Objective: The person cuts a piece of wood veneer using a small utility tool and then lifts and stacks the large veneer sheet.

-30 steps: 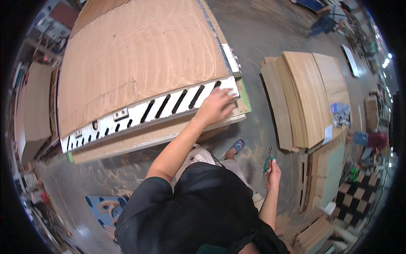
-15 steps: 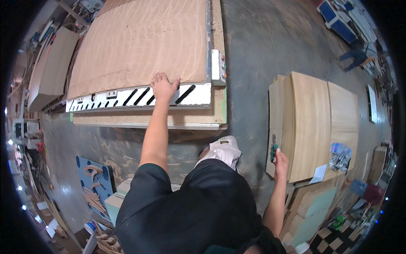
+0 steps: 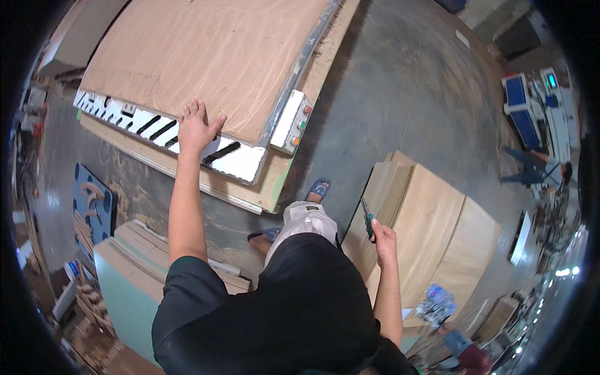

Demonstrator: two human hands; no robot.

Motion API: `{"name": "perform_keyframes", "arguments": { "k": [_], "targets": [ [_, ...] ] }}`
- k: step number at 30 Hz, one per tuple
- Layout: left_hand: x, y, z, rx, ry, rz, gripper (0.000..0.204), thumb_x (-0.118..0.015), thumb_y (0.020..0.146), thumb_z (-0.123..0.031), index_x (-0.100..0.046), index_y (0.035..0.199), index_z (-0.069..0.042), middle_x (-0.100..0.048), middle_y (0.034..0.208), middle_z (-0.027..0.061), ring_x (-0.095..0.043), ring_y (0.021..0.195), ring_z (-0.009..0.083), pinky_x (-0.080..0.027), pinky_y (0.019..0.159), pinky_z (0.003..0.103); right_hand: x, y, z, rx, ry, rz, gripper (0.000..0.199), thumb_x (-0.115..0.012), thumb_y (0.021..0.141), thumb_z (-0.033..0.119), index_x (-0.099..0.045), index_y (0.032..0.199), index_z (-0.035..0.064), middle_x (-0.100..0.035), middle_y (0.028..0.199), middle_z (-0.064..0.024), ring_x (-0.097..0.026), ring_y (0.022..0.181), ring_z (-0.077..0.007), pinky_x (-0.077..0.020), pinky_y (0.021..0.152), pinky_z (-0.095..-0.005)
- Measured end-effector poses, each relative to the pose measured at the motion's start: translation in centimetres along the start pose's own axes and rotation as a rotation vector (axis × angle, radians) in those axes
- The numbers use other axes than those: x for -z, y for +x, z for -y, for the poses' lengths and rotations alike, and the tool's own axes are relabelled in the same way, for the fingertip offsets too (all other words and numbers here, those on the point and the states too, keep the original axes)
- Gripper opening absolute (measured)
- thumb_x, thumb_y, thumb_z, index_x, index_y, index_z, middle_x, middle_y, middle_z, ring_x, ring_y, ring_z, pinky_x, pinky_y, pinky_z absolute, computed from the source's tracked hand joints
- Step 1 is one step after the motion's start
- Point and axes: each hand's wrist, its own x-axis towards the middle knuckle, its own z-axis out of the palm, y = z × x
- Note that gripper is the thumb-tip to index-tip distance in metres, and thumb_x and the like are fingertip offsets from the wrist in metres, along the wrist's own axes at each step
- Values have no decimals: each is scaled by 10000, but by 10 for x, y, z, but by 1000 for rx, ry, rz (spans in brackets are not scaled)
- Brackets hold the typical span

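Note:
My left hand (image 3: 197, 130) lies with fingers spread on the near edge of a large brown sheet (image 3: 206, 56). That sheet rests on a machine bed with a white front edge (image 3: 247, 165) marked by black slanted stripes. At my right side, my right hand (image 3: 386, 245) is closed round a pair of pliers (image 3: 369, 220) with green handles, jaws pointing up and away. Behind the pliers stands a stack of pale wood panels (image 3: 431, 219), which the tool seems apart from.
A control box (image 3: 292, 123) with coloured buttons sits at the machine's corner. Green-faced boards (image 3: 128, 294) are stacked at lower left, near a blue panel (image 3: 94, 203) with curved wooden pieces. A clear plastic bag (image 3: 436, 304) lies on the wood panels. Other people (image 3: 531, 169) are at the right.
The view has turned, so the machine appears tilted and shifted left. My left hand stays on the sheet's edge; my right hand still holds the pliers, now in front of the wood panels.

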Motion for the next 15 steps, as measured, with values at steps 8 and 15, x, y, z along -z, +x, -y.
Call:
{"name": "perform_keyframes", "arguments": {
  "k": [8, 15],
  "targets": [
    [17, -15, -72, 251, 40, 11, 860, -654, 924, -620, -545, 1468, 37, -491, 1588, 225, -444, 1487, 365, -314, 1222, 571, 38, 141, 159, 214, -174, 140, 469, -724, 1004, 454, -666, 732, 77, -543, 680, 38, -460, 653, -76, -357, 620, -264],
    [22, -61, -152, 406, -59, 44, 912, -665, 927, -597, -456, 1535, 49, -387, 1647, 255, -304, 1567, 381, -217, 1257, 603, -55, 232, 285, 658, -344, 343, 455, -739, 983, 431, -747, 896, -15, -726, 920, -86, -647, 812, -168, -500, 739, -309]
  ]
}}
